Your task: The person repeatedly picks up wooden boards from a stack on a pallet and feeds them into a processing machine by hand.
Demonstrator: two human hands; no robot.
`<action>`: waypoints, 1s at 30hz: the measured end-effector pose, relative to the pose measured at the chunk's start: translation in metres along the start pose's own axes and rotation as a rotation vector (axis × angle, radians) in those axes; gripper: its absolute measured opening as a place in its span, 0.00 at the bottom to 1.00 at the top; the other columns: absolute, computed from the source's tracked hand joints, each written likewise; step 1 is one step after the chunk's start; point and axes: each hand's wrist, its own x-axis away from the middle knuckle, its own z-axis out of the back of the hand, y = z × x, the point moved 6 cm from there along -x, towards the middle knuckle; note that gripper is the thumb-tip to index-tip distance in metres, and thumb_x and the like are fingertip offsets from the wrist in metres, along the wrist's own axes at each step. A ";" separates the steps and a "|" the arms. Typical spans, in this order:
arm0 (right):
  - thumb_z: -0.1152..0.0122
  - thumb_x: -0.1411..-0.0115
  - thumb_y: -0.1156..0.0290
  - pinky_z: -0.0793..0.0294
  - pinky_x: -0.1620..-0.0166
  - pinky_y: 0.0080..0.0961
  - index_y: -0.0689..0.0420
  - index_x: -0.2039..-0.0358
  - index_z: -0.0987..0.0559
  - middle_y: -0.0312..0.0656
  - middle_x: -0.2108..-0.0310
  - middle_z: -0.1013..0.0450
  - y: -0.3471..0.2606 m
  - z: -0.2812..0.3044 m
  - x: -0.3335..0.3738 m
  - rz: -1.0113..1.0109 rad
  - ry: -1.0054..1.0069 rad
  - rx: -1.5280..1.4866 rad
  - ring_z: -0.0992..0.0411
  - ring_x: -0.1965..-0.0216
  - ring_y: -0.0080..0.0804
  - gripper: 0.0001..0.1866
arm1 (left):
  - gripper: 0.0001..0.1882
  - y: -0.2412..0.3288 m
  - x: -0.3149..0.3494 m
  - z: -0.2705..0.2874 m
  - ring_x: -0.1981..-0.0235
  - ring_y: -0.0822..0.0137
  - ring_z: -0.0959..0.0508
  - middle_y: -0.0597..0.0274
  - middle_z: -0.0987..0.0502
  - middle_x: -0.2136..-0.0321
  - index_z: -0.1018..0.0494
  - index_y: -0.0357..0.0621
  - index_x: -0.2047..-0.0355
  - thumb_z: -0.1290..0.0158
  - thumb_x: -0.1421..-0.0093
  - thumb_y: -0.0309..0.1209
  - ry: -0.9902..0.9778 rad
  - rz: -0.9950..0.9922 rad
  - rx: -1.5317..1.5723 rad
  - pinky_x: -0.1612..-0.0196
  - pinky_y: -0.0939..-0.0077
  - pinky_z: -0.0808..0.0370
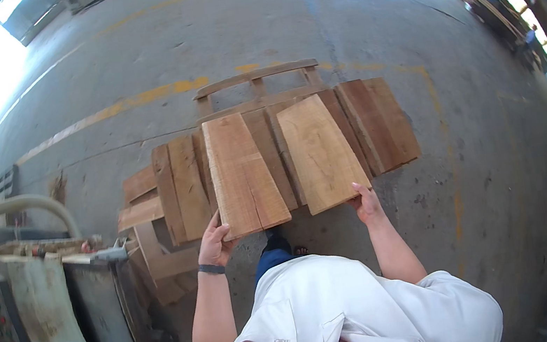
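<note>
My left hand (215, 242) grips the near left corner of a reddish-brown wooden board (243, 175), its thumb on top and the fingers out of sight beneath. A crack runs up from that board's near end. A paler, yellowish board (322, 153) is held at its near right corner by my right hand (366, 202). Both boards lie tilted apart, with a gap between them. Beneath and beside them are more brown boards, such as a dark reddish one (369, 125) at the right and a lighter one (188, 180) at the left.
A wooden pallet (255, 73) shows behind the boards. Loose offcuts (159, 259) lie at their left. Close on my left stands a machine with a control panel (4, 331) and a pale hose (24, 203). Yellow lines (116, 109) mark the concrete floor (197, 41).
</note>
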 end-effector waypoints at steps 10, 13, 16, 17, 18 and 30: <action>0.36 0.42 0.67 0.18 0.53 0.35 0.58 0.44 0.28 0.40 0.51 0.24 0.038 -0.006 0.085 -0.145 -0.235 -0.037 0.23 0.52 0.34 0.25 | 0.35 -0.053 0.190 0.031 0.45 0.59 0.23 0.53 0.29 0.41 0.43 0.38 0.32 0.47 0.40 0.23 0.112 -0.359 0.270 0.48 0.64 0.19; 0.35 0.42 0.66 0.19 0.51 0.36 0.59 0.44 0.27 0.41 0.51 0.24 0.047 -0.037 0.108 -0.194 -0.353 -0.030 0.23 0.51 0.35 0.25 | 0.35 -0.055 0.253 0.049 0.43 0.56 0.24 0.51 0.29 0.41 0.43 0.37 0.32 0.46 0.40 0.24 0.171 -0.486 0.304 0.46 0.62 0.20; 0.36 0.41 0.68 0.20 0.49 0.36 0.60 0.44 0.27 0.42 0.52 0.23 0.055 -0.078 0.132 -0.250 -0.511 -0.027 0.23 0.52 0.35 0.25 | 0.35 -0.057 0.319 0.076 0.44 0.55 0.24 0.49 0.29 0.41 0.43 0.37 0.33 0.46 0.40 0.24 0.265 -0.633 0.359 0.46 0.61 0.20; 0.36 0.41 0.69 0.21 0.49 0.36 0.61 0.44 0.28 0.42 0.53 0.23 0.061 -0.094 0.142 -0.269 -0.574 -0.035 0.22 0.52 0.35 0.25 | 0.35 -0.058 0.341 0.087 0.44 0.55 0.23 0.50 0.29 0.42 0.43 0.38 0.33 0.46 0.41 0.24 0.293 -0.686 0.369 0.47 0.62 0.19; 0.36 0.41 0.69 0.21 0.49 0.36 0.61 0.44 0.28 0.42 0.53 0.23 0.066 -0.107 0.152 -0.286 -0.607 -0.022 0.22 0.52 0.35 0.25 | 0.35 -0.059 0.363 0.096 0.45 0.55 0.23 0.50 0.28 0.42 0.42 0.38 0.33 0.46 0.41 0.24 0.323 -0.742 0.379 0.48 0.62 0.19; 0.36 0.41 0.69 0.22 0.49 0.35 0.62 0.43 0.28 0.42 0.51 0.23 0.224 -0.315 0.281 -0.412 -0.908 0.205 0.22 0.51 0.35 0.25 | 0.36 -0.116 0.615 0.244 0.45 0.59 0.23 0.54 0.28 0.43 0.42 0.39 0.33 0.46 0.42 0.28 0.769 -0.959 0.367 0.48 0.63 0.20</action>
